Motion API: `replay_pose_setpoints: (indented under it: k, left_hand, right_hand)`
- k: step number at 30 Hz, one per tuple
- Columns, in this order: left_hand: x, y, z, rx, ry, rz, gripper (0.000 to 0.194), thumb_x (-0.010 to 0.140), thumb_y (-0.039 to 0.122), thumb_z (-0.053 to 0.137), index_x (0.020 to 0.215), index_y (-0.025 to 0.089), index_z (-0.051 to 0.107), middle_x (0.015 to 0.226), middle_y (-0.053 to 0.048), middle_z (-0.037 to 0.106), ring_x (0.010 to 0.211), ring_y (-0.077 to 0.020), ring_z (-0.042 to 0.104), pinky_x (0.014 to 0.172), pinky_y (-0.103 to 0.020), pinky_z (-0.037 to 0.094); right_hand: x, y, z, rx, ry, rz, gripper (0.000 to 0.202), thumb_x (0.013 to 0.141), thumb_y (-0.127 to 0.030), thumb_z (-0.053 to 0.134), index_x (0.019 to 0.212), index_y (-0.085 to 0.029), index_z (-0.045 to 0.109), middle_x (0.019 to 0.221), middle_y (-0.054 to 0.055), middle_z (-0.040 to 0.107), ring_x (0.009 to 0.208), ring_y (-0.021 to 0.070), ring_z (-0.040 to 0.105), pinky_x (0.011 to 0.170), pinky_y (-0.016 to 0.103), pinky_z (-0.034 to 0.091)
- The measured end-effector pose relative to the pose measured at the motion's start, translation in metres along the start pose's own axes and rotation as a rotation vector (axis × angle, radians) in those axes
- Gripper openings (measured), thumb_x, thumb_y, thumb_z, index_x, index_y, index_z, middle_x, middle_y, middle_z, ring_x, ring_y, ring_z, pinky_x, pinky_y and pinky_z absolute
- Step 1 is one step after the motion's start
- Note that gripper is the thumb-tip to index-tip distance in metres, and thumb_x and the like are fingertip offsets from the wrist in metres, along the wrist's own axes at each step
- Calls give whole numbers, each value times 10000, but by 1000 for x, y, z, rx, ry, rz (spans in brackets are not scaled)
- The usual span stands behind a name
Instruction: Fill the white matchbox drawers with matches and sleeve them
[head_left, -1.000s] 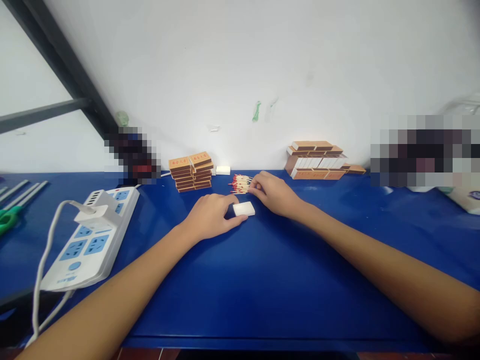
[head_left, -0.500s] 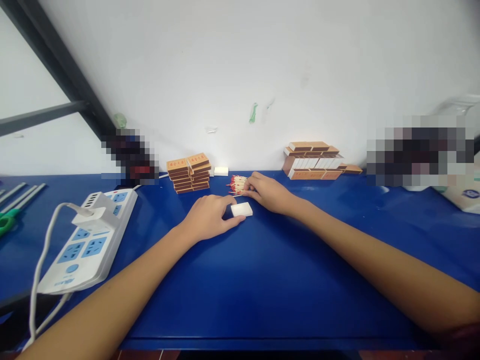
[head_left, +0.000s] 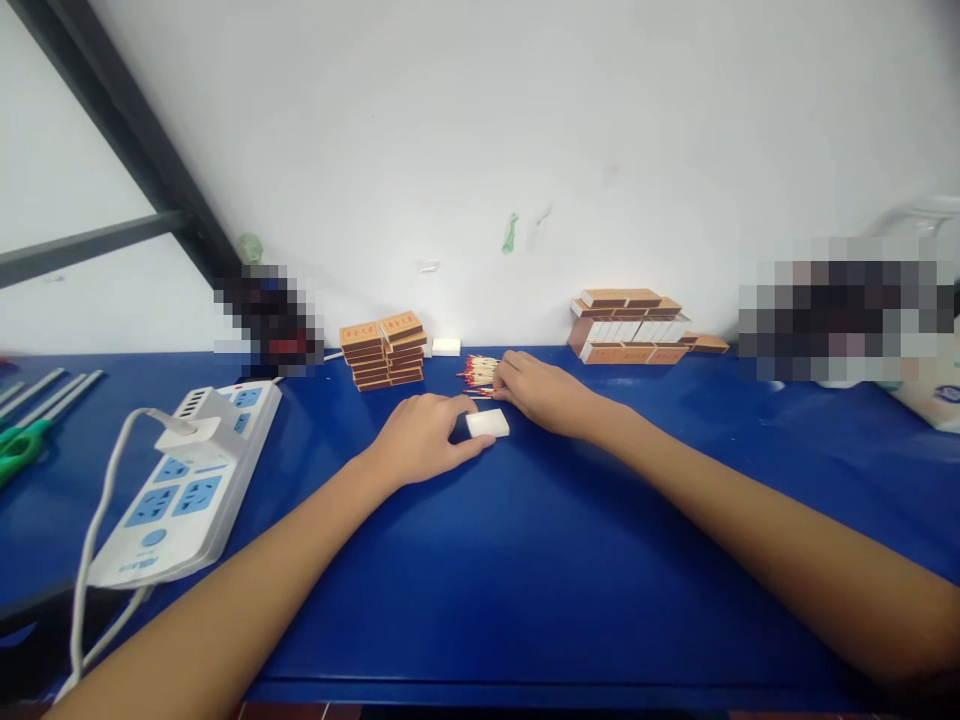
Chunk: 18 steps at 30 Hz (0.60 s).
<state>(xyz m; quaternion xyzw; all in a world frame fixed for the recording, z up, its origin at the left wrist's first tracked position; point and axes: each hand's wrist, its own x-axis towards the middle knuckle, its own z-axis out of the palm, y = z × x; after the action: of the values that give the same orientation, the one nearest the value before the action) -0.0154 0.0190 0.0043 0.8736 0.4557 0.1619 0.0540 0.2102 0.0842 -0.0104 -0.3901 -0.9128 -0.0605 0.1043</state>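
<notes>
My left hand (head_left: pixel 421 437) rests on the blue tabletop, its thumb and fingers curled round a small white matchbox tray (head_left: pixel 489 423). The thumb lies along the near side and the fingertips along the far side. Just beyond it, my right hand (head_left: pixel 541 390) is at the right end of a pile of red-tipped matches (head_left: pixel 478 369). Its fingers are pinched together on matches, a few of which stick out to the left below the pile. How many it holds is hidden.
Stacked matchboxes (head_left: pixel 384 352) stand behind my left hand, with a white piece (head_left: pixel 446 347) beside them. A larger matchbox stack (head_left: pixel 631 328) is against the wall at right. A power strip (head_left: pixel 187 490) with a white cable lies left, near green-handled scissors (head_left: pixel 26 445).
The view has shifted slightly. My right fingers have moved a little at the matches, and more red tips show below the pile. My left hand keeps its hold on the tray.
</notes>
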Motion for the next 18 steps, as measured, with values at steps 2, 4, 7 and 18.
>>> replay_pose_setpoints:
  k: [2,4,7,18]
  left_hand:
    - [0,0,0,1,-2,5,350,929,548,636,999,216,723,679,7,631,569,-146,534,559,-292,273]
    - [0,0,0,2,-2,6,350,931,544,634,1004,214,723,678,7,631,568,-145,535,557,-291,273]
    - [0,0,0,0,-6,-8,361,927,545,640,1032,210,727,673,7,629,572,-147,540,552,-289,271]
    - [1,1,-1,-24,-18,-23,362,922,530,649,1078,215,734,666,7,627,581,-149,546,553,-284,273]
  right_hand:
    - [-1,1,2,-4,3,-11,219,1067,-310,487,1004,-133,600,1049,133,614,939,240,570,813,340,445]
    - [-2,2,3,-39,11,-29,251,1072,-315,466,993,-123,606,1029,143,615,931,252,557,817,352,437]
    - [-4,4,6,-87,26,-42,277,1079,-300,425,974,-126,613,1004,149,617,919,263,544,815,360,427]
    - [-12,1,-12,14,31,-44,242,1075,-241,392,990,-138,594,1010,146,608,909,254,551,802,360,438]
